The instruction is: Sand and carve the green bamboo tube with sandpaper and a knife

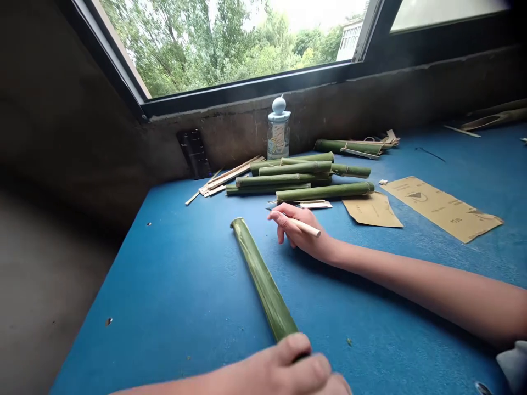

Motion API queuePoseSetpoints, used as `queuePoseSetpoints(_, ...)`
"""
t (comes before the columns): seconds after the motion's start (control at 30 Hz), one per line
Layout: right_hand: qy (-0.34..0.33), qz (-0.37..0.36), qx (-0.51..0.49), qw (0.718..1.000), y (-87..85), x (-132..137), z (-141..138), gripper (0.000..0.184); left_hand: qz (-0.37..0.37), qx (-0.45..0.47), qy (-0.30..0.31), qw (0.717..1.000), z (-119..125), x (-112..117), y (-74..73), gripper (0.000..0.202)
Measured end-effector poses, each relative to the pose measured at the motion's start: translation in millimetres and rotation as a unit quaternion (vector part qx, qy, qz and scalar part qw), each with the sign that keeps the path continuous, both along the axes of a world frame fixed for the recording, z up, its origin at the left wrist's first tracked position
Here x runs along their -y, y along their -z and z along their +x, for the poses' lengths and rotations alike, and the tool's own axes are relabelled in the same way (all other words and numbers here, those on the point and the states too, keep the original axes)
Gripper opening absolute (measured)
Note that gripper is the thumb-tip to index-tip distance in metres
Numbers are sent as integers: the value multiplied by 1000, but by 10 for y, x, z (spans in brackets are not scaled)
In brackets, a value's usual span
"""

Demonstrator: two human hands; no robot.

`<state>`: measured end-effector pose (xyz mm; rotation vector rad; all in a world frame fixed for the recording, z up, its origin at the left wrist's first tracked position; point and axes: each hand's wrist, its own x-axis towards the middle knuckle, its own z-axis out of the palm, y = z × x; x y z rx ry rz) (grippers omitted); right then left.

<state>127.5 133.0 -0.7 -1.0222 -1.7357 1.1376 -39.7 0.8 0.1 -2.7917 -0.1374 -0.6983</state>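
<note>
Your left hand (284, 368) grips the near end of a green bamboo tube (263, 280) lying on the blue mat (164, 307); your right hand (298, 233), just beside the tube, clasps a pale wooden dowel (309, 227).

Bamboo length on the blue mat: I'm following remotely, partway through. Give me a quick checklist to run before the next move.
Left hand on the near end of the green bamboo length: ok, fingers curled over it.
Right hand holding the pale wooden stick: ok, one end sticks out past the fingers.
Bamboo apart from the pile of green bamboo lengths: ok, it lies alone on the blue mat.
Right fingertips clear of the flat pale pieces: cannot tell, they sit very close.
Sandpaper sheets within reach: ok, flat on the mat, right of the right hand.
Bamboo underside: cannot tell, hidden.
</note>
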Motion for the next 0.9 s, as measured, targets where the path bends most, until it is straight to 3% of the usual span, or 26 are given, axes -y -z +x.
queuePoseSetpoints(0.07, -27, -12, -9, 1000, -58, 113, -46, 30, -35, 39, 14, 999, 26, -43, -125, 14)
queuePoseSetpoints(0.23, -143, -139, -31, 979, -217, 489, -109, 45, 23, -51, 72, 996, 175, -9, -311, 17)
queuePoseSetpoints(0.33, -114, -188, -35, 975, -309, 710, -3, 56, 53, -63, 105, 991, 314, 94, -350, 17)
queuePoseSetpoints(0.47, -46, -196, -62, 977, -373, 910, 327, 51, 116, -58, 125, 984, 490, 322, -390, 21)
queuePoseSetpoints(0.57, 18, -107, -90, 990, -396, 997, 739, 48, 121, -54, 20, 991, 597, 569, -317, 31)
queuePoseSetpoints(0.63, 97, 16, -76, 992, -427, 1076, 1076, 45, 23, -91, -62, 994, 621, 678, -200, 41)
queuePoseSetpoints(0.7, 201, 66, -35, 977, -468, 1198, 1410, 41, -119, -152, -98, 976, 547, 651, -73, 46)
queuePoseSetpoints(0.8, 312, -25, -41, 949, -492, 1459, 1822, 31, -211, -194, -175, 942, 99, 339, -21, 57)
queuePoseSetpoints(0.87, 361, -44, -46, 931, -449, 1660, 2042, 28, -236, -161, -341, 896, -451, 84, -157, 49)
queuePoseSetpoints(0.9, 378, -36, -33, 925, -411, 1764, 2145, 28, -235, -125, -445, 855, -773, -9, -281, 52)
